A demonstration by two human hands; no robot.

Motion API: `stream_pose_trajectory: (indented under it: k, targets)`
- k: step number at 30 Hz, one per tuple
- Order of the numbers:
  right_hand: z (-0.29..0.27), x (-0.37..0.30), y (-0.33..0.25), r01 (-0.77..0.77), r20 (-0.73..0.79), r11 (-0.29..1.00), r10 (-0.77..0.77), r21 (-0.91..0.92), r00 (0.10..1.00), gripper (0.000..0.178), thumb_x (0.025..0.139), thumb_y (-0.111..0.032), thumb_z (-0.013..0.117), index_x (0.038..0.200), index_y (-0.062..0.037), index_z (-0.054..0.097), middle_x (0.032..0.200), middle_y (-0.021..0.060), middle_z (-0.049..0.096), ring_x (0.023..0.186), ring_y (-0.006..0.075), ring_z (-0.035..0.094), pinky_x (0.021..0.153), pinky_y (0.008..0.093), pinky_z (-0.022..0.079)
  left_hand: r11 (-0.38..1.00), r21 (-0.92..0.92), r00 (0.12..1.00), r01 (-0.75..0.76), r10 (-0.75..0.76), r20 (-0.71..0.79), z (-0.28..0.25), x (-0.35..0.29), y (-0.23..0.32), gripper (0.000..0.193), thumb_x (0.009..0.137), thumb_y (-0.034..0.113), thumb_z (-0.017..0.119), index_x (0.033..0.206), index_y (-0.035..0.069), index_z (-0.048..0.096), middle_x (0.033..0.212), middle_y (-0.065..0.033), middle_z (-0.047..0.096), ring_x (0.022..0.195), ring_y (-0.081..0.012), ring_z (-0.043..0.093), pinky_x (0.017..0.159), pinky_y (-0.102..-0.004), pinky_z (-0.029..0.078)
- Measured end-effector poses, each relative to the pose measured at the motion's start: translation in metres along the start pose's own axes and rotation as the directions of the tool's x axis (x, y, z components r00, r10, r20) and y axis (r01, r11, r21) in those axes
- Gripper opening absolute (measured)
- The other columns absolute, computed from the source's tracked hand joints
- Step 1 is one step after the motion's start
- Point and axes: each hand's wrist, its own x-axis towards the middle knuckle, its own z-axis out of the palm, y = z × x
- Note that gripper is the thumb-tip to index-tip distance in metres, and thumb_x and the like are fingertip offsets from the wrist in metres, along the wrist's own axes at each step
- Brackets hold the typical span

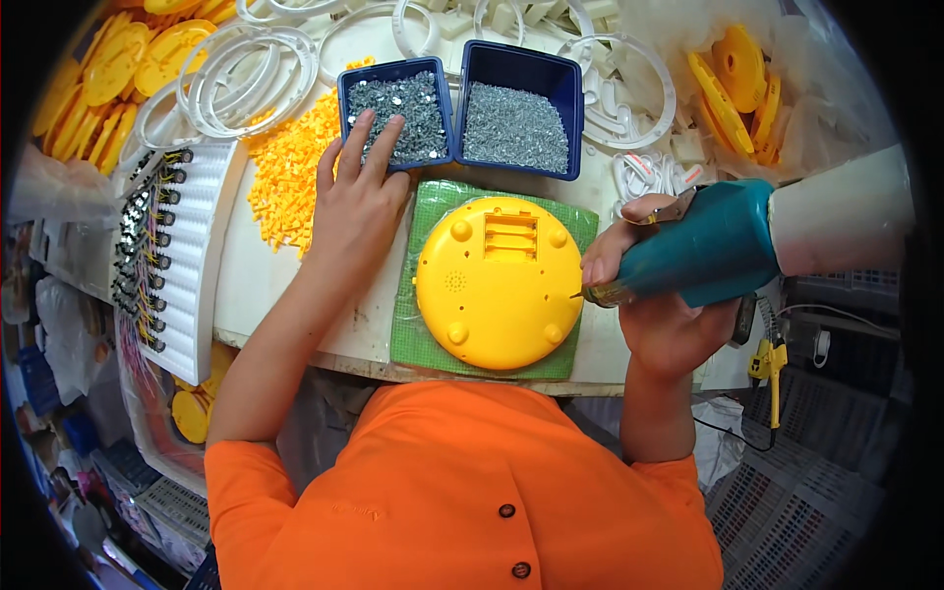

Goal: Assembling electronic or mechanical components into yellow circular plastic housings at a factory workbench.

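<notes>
My left hand (362, 197) reaches over the near edge of a dark blue bin (448, 118), its fingers apart and their tips on the small silver screws (393, 95) inside. Whether a screw is between the fingertips cannot be made out. My right hand (654, 320) is wrapped round a teal electric screwdriver (703, 246), lying level with its bit pointing left. The bit tip is close to the right rim of a round yellow plastic housing (492, 305). That housing lies on a green mat (408, 334), its battery compartment (511, 237) facing up.
Beside the screw bin stands a second blue bin (573, 98) of finer metal pieces. Small orange-yellow parts (280, 187) are heaped at left, near a white foam tray (197, 236) with wired components. White rings (295, 79) and yellow discs (118, 59) lie behind. A yellow-handled tool (772, 364) hangs at right.
</notes>
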Motion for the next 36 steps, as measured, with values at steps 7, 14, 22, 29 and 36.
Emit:
stream_pose_trajectory:
  k: [7,14,22,29,36]
  targets:
    - [0.001,0.002,-0.005,-0.029,-0.003,0.998,0.029,-0.062,1.000,0.087,0.098,-0.070,0.038,0.133,0.0092,0.049,0.087,0.0171,0.066,0.081,0.0250,0.064,0.079,0.0350,0.048,1.000,-0.015,0.999,0.017,-0.018,-0.052,0.006,-0.002,0.000,0.011,0.091,0.019,0.070,0.084,0.011,0.071,0.151,-0.0051,0.054,0.150,-0.0295,0.036,0.118,-0.0494,0.027]
    - [-0.002,-0.001,-0.002,-0.022,0.023,0.996,0.025,-0.092,0.999,0.091,0.097,-0.073,0.040,0.134,0.0097,0.047,0.089,0.0174,0.066,0.082,0.0248,0.063,0.079,0.0351,0.048,0.998,-0.037,0.995,0.042,-0.045,-0.084,0.006,0.001,0.002,0.012,0.090,0.019,0.072,0.082,0.010,0.070,0.148,-0.0056,0.056,0.148,-0.0301,0.038,0.116,-0.0495,0.030]
    - [-0.002,-0.004,0.001,-0.059,-0.013,0.998,0.058,-0.036,0.998,0.094,0.095,-0.076,0.043,0.134,0.0097,0.046,0.088,0.0182,0.064,0.082,0.0252,0.061,0.081,0.0363,0.048,0.997,-0.050,0.993,0.054,-0.059,-0.104,0.007,0.000,0.002,0.014,0.089,0.019,0.073,0.080,0.009,0.068,0.146,-0.0065,0.058,0.147,-0.0304,0.040,0.115,-0.0491,0.031]
    - [0.000,-0.007,0.007,-0.021,-0.027,0.997,0.023,0.072,0.999,0.094,0.093,-0.076,0.044,0.134,0.0086,0.046,0.088,0.0187,0.064,0.082,0.0256,0.061,0.082,0.0371,0.048,0.999,-0.025,0.997,0.031,-0.033,-0.067,0.014,0.000,0.002,0.013,0.089,0.017,0.072,0.080,0.009,0.067,0.145,-0.0057,0.058,0.147,-0.0285,0.040,0.116,-0.0491,0.031]
    - [-0.001,-0.005,0.003,-0.044,-0.026,0.999,0.044,0.000,0.999,0.090,0.096,-0.073,0.042,0.134,0.0084,0.047,0.088,0.0188,0.064,0.083,0.0261,0.061,0.081,0.0372,0.048,0.994,-0.103,0.996,-0.040,0.031,-0.085,-0.007,0.003,-0.006,0.009,0.084,0.015,0.074,0.080,0.011,0.068,0.145,-0.0018,0.058,0.146,-0.0295,0.041,0.115,-0.0477,0.033]
